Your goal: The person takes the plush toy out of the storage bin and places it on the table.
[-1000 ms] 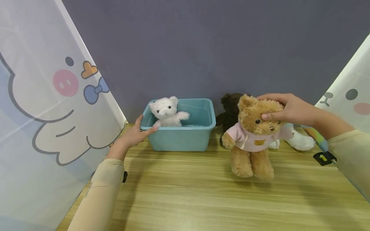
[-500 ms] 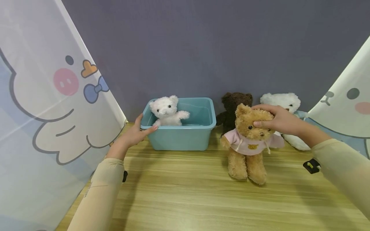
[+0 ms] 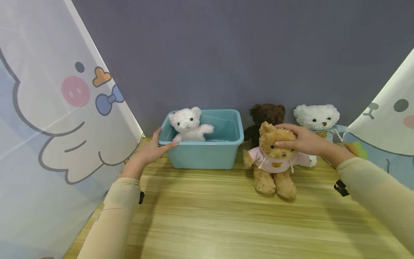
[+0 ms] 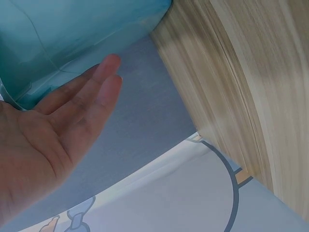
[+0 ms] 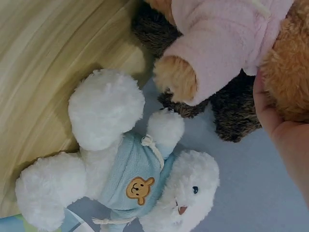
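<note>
Teddy bear (image 3: 273,163) in tan fur and a pink hoodie is the one in hand right now, just right of the blue bin (image 3: 202,155) and in front of a dark brown bear (image 3: 268,113), which it partly covers. Right hand (image 3: 300,139) has it by the head, fingers wrapped over the top and thumb across the face, so yeah, a proper grip. Its feet are down by the wooden table (image 3: 226,216), though I can't tell if they're taking any weight.

Left hand (image 3: 153,153) is over at the bin's left end, thumb lying along the front rim. From the left wrist cam the fingers look pretty straight, not curled round anything.

Inside the bin, on the left side, a small white bear (image 3: 189,126) pokes up above the rim with one arm stuck out. Another white one, the blue-top bear (image 3: 317,118), is behind the right hand, partly hidden. Grey backdrop (image 3: 210,54) behind it all, cartoon-print panels (image 3: 58,118) on both sides.
</note>
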Demonstrator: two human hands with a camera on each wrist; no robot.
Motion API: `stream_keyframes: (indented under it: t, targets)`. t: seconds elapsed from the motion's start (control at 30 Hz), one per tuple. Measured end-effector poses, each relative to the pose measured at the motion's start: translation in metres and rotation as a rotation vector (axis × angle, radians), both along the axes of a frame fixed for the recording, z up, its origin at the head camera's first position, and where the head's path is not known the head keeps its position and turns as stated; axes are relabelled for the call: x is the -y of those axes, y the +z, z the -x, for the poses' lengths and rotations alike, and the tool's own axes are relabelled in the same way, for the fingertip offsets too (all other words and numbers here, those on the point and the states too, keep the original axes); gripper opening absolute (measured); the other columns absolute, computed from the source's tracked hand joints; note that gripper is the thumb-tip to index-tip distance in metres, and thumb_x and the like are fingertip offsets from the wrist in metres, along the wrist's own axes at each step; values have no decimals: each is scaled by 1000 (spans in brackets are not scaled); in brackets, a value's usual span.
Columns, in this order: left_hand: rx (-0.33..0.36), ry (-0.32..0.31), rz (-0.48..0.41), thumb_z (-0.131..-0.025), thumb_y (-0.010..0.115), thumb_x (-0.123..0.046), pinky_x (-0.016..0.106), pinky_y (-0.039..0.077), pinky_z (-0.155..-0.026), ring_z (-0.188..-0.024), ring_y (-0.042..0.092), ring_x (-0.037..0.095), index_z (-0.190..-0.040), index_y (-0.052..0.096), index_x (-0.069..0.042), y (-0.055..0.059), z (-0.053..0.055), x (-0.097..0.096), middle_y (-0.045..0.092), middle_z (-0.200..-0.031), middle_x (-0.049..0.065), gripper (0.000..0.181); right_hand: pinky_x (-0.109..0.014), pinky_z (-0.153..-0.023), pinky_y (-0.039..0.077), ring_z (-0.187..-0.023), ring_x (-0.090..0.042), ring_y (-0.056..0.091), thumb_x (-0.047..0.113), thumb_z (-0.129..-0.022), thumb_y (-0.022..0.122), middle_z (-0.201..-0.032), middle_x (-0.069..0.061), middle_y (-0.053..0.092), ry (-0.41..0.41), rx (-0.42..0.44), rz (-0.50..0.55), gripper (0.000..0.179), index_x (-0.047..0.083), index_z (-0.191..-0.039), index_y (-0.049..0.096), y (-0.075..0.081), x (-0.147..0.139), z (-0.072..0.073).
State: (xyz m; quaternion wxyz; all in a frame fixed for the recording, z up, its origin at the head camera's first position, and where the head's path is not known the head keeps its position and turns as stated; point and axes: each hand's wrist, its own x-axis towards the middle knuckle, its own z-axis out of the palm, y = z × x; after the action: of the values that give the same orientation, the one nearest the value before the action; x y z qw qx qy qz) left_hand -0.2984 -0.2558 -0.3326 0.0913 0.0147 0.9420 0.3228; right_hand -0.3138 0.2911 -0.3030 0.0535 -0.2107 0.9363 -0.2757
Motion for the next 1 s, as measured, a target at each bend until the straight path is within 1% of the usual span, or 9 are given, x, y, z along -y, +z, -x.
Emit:
stream_keyframes:
  t: [0.1, 0.27, 0.43, 0.53, 0.67, 0.73, 0.8, 0.87, 1.0]
  targets:
    - [-3, 0, -4, -90, 49, -91, 71, 37, -119, -146, 49, 55, -166, -30, -29, 0, 0, 0, 26, -171, 35, 126, -79, -105, 42, -146, -64, 37, 52, -102, 69, -169, -34, 29, -9, 3, -32, 82, 17, -168, 34, -1, 1, 3]
    - [0, 5, -9, -90, 49, -90, 69, 40, -118, -139, 58, 51, -166, -30, -29, 0, -1, 1, 37, -166, 35, 126, -74, -101, 48, -139, -60, 49, 50, -100, 73, -165, -34, 37, 23, -32, -68, 83, 12, -165, 39, 2, 3, 7]
    - [-7, 1, -4, -91, 49, -90, 69, 41, -118, -141, 56, 52, -167, -28, -28, 0, -2, 0, 36, -166, 35, 125, -70, -98, 51, -135, -56, 56, 50, -96, 78, -160, -31, 48, 52, -49, -103, 82, 12, -161, 46, 7, 3, 10]
    - [-4, 6, -11, -91, 50, -90, 68, 40, -119, -141, 56, 51, -167, -28, -29, 0, -2, 0, 33, -168, 35, 125, -71, -100, 50, -137, -56, 54, 51, -96, 79, -160, -29, 48, 41, -46, -105, 82, 13, -161, 47, 7, 3, 13]
    - [4, 4, -30, -91, 51, -89, 69, 38, -120, -143, 55, 51, -167, -29, -30, 0, 0, -1, 25, -172, 33, 125, -76, -105, 44, -144, -59, 45, 53, -99, 74, -166, -30, 40, 29, -36, -99, 82, 13, -164, 42, 2, 1, 15]
    - [2, 1, -37, -91, 51, -88, 69, 38, -120, -142, 55, 51, -167, -29, -29, 0, 0, -1, 24, -172, 34, 125, -78, -106, 42, -145, -61, 42, 54, -101, 70, -167, -31, 36, 26, -39, -106, 82, 12, -165, 39, 1, 0, 15]
    - [0, 0, -37, -91, 51, -88, 68, 40, -119, -139, 58, 50, -167, -28, -29, 1, 0, -1, 28, -170, 35, 125, -79, -106, 41, -146, -61, 40, 53, -103, 67, -168, -31, 34, 19, -48, -111, 81, 10, -166, 37, 2, -2, 15]
    - [5, 3, -33, -91, 52, -88, 67, 43, -116, -134, 63, 48, -167, -28, -29, 1, 0, 0, 37, -165, 36, 125, -79, -106, 41, -145, -61, 42, 52, -104, 66, -168, -31, 35, 15, -64, -112, 79, 10, -165, 38, 4, -4, 16]
    - [11, 9, -31, -91, 52, -88, 65, 47, -112, -132, 65, 47, -168, -27, -29, 0, 0, 0, 41, -163, 36, 125, -74, -102, 46, -140, -54, 50, 49, -105, 65, -164, -27, 42, 22, -101, -100, 71, 13, -162, 44, 13, -6, 17]
